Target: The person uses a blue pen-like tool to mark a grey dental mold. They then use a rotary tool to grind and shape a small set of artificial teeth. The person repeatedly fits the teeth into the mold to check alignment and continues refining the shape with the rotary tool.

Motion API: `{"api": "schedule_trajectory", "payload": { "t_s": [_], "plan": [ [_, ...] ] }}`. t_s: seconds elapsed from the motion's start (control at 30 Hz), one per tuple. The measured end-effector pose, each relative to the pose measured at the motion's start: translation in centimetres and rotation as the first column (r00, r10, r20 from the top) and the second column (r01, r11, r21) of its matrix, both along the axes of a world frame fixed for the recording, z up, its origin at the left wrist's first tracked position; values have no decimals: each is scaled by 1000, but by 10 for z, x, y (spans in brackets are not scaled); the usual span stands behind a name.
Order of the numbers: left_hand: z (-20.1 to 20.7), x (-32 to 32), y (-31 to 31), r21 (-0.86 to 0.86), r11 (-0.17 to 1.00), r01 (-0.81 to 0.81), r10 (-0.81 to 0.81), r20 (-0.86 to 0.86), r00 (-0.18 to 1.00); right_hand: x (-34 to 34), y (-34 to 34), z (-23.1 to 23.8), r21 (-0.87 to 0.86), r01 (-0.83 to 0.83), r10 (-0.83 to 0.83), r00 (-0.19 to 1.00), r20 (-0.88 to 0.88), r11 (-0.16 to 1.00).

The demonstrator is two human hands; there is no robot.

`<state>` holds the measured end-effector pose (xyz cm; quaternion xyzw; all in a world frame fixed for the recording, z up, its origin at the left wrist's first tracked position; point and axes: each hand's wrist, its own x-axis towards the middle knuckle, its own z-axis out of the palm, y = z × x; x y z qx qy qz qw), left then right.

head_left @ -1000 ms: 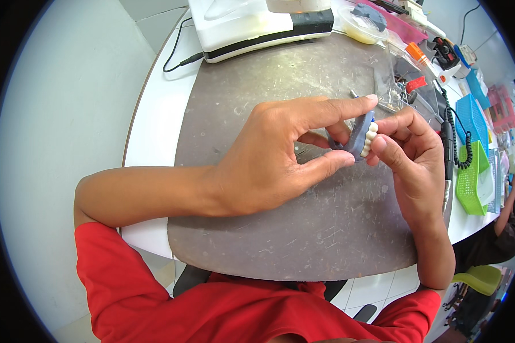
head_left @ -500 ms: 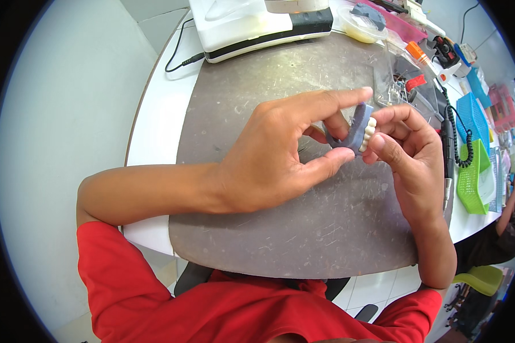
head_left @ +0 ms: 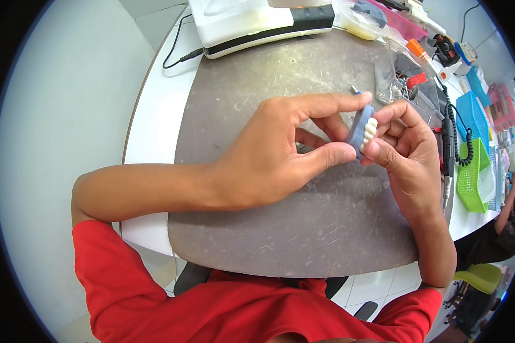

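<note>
My left hand (head_left: 294,146) holds a blue-grey dental model (head_left: 357,132) between thumb and fingers, above the right part of the grey work mat (head_left: 292,240). A row of white teeth (head_left: 369,132) runs along the model's right side. At that side, my right hand (head_left: 403,148) pinches the teeth, index finger at the upper end and thumb at the lower end. My fingers partly hide the model's edges. Just beyond my left index fingertip shows a small metal bit (head_left: 356,90) with a blue band.
A white and black machine (head_left: 257,28) stands at the back. To the right are a clear tray (head_left: 406,80) of small metal tools, a handpiece (head_left: 447,154) with coiled cord, and green (head_left: 472,177) and blue baskets (head_left: 472,117). Another person's arm (head_left: 508,208) shows far right.
The dental model has turned in my fingers, so its open inner curve no longer shows and the teeth face me more. The metal bit has come into sight past my left index finger.
</note>
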<state>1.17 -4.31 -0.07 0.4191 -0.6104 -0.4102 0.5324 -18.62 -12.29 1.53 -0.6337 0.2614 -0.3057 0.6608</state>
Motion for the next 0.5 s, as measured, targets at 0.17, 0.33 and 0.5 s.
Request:
{"api": "schedule_trajectory", "payload": {
  "t_s": [0.17,0.33,0.5],
  "plan": [
    [-1,-2,-1,61,997,40,-35,-86,996,-1,-3,1,0,-1,1,1000,-15,1000],
    [2,2,-1,51,998,46,-40,-115,993,1,-3,8,69,0,-1,1000,16,998],
    [-2,1,-2,44,997,64,-57,-151,987,-2,-6,2,59,-47,45,998,47,997]
  ]
}}
